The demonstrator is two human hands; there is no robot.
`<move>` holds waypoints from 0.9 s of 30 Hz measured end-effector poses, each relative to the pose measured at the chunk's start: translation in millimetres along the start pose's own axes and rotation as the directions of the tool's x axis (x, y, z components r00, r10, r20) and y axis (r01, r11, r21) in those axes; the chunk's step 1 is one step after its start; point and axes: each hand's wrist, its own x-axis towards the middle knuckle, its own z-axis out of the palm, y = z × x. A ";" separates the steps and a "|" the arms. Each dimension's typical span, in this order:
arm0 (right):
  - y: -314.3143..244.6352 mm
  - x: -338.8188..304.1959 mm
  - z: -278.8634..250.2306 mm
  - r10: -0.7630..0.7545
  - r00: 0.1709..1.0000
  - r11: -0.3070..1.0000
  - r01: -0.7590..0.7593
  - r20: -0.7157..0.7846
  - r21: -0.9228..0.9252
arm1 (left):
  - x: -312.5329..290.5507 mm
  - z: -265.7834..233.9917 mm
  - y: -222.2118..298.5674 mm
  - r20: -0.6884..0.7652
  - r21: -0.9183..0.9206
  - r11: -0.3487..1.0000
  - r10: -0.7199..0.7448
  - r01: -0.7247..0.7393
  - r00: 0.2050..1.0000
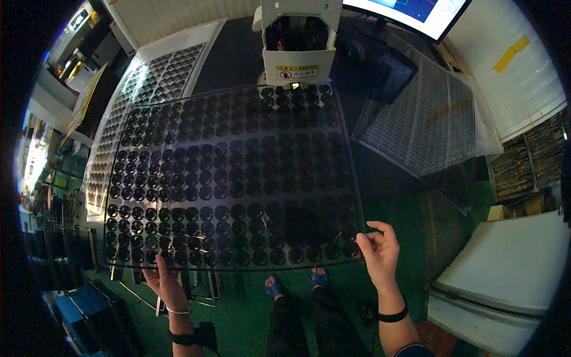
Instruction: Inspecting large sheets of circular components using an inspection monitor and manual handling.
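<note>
A large see-through sheet [196,178] with rows of dark round shapes stretches out in front of me, its far edge under a white machine head [299,65]. My left hand [165,285] grips its near edge toward the left corner, with some fingers showing through from beneath. At the near right corner, my right hand [382,250] pinches the side edge, thumb against the rim and index finger curled above. Part of the far edge is hidden by the machine head, where a small light glows.
Similar patterned sheets [172,74] lie at the far left, and more clear sheets [425,119] at the right on the dark table [380,172]. A monitor [410,15] stands at the back right. A white box-like unit [505,262] is at my right, blue bins [83,309] at lower left.
</note>
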 end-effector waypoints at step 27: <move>8.2 -16.6 -67.4 -0.043 0.978 0.991 0.016 -0.204 -0.134 | -11.3 -8.2 5.5 -0.054 0.092 0.993 -0.072 0.077 0.996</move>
